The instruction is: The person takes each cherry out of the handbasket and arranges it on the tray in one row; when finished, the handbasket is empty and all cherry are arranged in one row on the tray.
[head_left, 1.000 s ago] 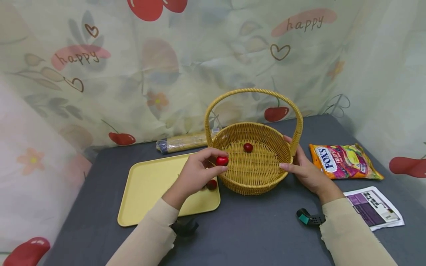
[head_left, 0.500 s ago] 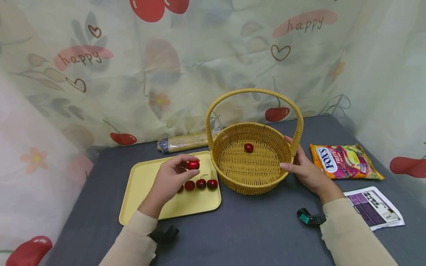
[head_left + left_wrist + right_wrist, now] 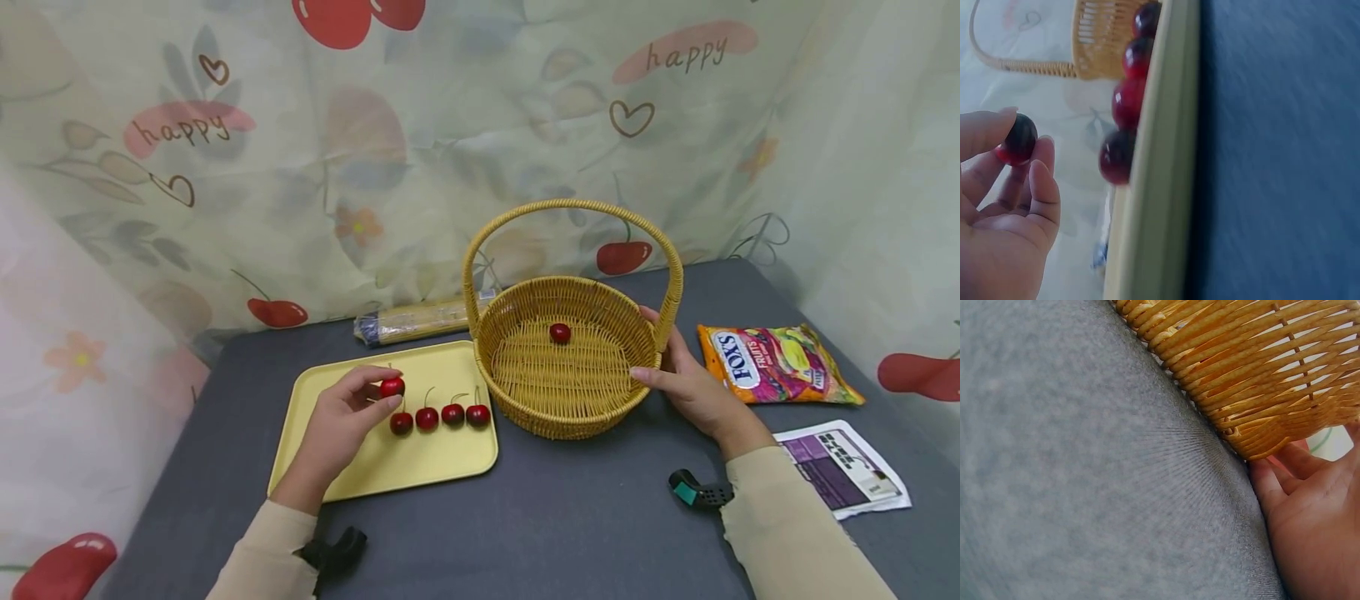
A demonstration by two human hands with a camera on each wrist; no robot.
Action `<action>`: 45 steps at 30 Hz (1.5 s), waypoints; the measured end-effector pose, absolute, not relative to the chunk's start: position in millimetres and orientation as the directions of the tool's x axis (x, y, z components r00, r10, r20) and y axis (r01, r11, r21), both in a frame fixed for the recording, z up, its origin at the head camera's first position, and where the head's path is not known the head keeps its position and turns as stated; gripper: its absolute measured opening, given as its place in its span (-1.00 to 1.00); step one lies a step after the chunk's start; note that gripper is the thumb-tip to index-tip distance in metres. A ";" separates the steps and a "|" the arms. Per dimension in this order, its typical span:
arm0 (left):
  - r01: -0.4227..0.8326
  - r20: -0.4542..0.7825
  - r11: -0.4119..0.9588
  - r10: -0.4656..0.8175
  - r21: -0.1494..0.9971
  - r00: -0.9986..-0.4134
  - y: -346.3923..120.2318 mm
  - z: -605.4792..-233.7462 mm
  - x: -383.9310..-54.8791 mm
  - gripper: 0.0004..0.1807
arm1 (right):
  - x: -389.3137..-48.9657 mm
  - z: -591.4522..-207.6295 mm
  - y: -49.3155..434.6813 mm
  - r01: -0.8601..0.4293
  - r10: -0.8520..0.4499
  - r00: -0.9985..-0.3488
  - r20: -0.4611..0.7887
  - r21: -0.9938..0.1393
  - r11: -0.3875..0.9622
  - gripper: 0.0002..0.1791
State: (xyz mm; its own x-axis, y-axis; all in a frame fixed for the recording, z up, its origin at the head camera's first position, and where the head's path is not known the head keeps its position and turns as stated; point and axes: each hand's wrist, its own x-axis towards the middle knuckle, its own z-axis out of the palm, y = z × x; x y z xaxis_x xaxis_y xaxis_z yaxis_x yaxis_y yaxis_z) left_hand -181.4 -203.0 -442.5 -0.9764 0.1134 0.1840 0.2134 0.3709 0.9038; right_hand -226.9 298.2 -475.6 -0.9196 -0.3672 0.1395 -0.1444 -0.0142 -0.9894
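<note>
My left hand [image 3: 337, 429] pinches a dark red cherry [image 3: 392, 387] between thumb and fingertips, above the pale yellow tray [image 3: 322, 392]. Several stemmed cherries [image 3: 452, 415] lie in a row on the tray, just right of that hand. In the left wrist view the pinched cherry [image 3: 1019, 140] is apart from the row. My right hand [image 3: 693, 392] grips the right side of the round wicker basket [image 3: 570, 392], its thumb over the rim and the other fingers mostly hidden outside. A single cherry [image 3: 559, 333] lies inside, toward the back. The basket's tall handle arches over it.
Behind the tray lies a long clear-wrapped bundle [image 3: 420, 321] along the cloth backdrop. A bag of Fox's fruit candy [image 3: 776, 365] and a purple-and-white packet [image 3: 847, 467] lie on the grey table [image 3: 570, 525] at the right.
The left hand has carried the cherry leftward from the basket's left rim to over the tray, beside the row, uncovering the cherries there. The right hand and basket have stayed in place.
</note>
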 end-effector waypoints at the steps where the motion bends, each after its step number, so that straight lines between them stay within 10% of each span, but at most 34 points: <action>1: 0.210 0.182 0.376 0.108 0.903 -0.977 -206.6 -443.7 -179.9 -0.62 | -227.0 -475.6 297.9 -0.145 -0.368 -0.919 0.140 -0.989 -0.014 0.02; 45: 0.006 -0.021 0.542 0.044 0.841 -0.999 -240.9 -475.6 -177.2 -0.64 | -226.1 -473.4 297.8 -0.159 -0.373 -0.916 0.150 -0.987 -0.007 0.01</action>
State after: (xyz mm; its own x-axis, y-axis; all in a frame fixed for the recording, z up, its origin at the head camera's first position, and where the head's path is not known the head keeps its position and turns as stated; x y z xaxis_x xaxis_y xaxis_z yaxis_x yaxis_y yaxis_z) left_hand -177.2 -240.9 -475.6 -0.9988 0.0443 -0.0209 0.0064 0.5415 0.8407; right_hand -226.1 297.8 -473.4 -0.9158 -0.3726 0.1499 -0.1587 -0.0071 -0.9873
